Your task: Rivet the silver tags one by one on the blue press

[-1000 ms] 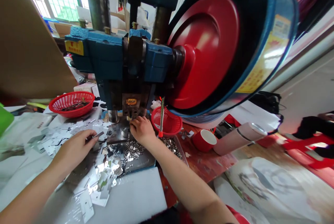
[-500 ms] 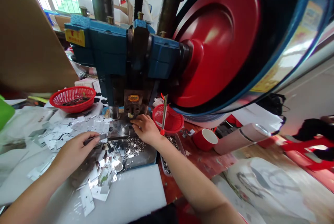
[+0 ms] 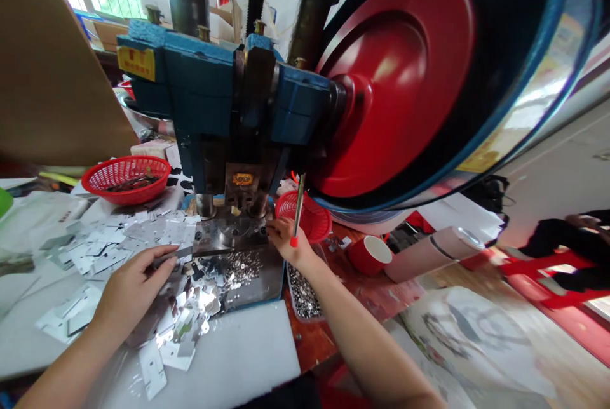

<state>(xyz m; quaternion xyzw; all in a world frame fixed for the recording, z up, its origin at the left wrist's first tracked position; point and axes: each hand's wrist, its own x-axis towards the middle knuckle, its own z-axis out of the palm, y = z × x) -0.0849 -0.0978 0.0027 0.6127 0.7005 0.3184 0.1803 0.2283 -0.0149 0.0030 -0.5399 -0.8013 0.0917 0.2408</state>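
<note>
My left hand (image 3: 136,285) pinches a small flat metal plate (image 3: 185,252) between thumb and fingers, left of the press's steel die base (image 3: 229,234). At the right end of that base is my right hand (image 3: 291,245), its fingers bent and close together. Whatever they may hold is too small to make out. The blue press (image 3: 200,91) stands over the base, its punch holder (image 3: 242,183) raised above it. Loose metal plates (image 3: 190,307) lie in a pile before my left hand, and tiny metal pieces (image 3: 243,268) are scattered in front of the base.
A big red flywheel (image 3: 405,79) fills the upper right. Red baskets stand left (image 3: 126,196) and right (image 3: 314,218) of the press. A red-tipped rod (image 3: 298,206) rises by my right hand. A tub of small parts (image 3: 305,298), red cup (image 3: 369,255) and pink flask (image 3: 433,255) sit rightward.
My right hand has moved right, from the middle of the die base to its right end. My left hand still holds the metal plate near the same place.
</note>
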